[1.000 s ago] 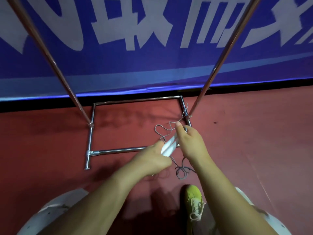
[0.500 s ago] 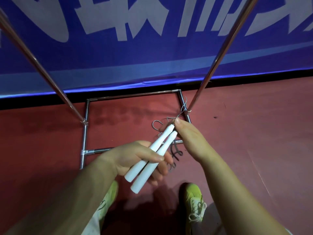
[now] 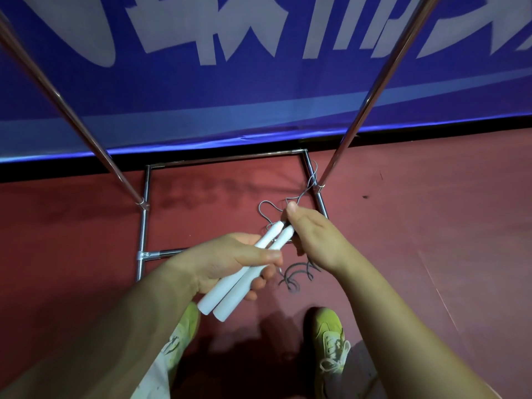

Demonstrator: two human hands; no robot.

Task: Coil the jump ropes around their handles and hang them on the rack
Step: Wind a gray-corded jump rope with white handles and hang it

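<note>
a: we open wide: the blue banner [image 3: 259,90] fills the back, the red floor [image 3: 431,240] runs under us, and the rack [image 3: 145,226] stands between, its two slanted poles climbing out of frame and its base frame flat on the floor.

b: nothing hangs on the part of the rack we can see. the top bar is out of view, so we cannot say what is up there.

a: coming in closer. our left hand [image 3: 230,260] is curled round the two white handles [image 3: 244,269], thumb pressed across them, both held side by side and angled up toward the rack.

b: and our right hand [image 3: 313,237] sits at their far tips, thumb and fingers pinching the grey rope [image 3: 299,272] just where it leaves the handles.

a: that rope is all loose: some loops rise past the right thumb toward the rack's right corner, more curls trail below the hands toward the floor, near our green shoes [image 3: 331,341].

b: so we judge this early. handles are paired, but we see no turns of rope around them yet.

a: right, the whole coil is left to wind, then the hanging. only this one rope shows here.
</note>
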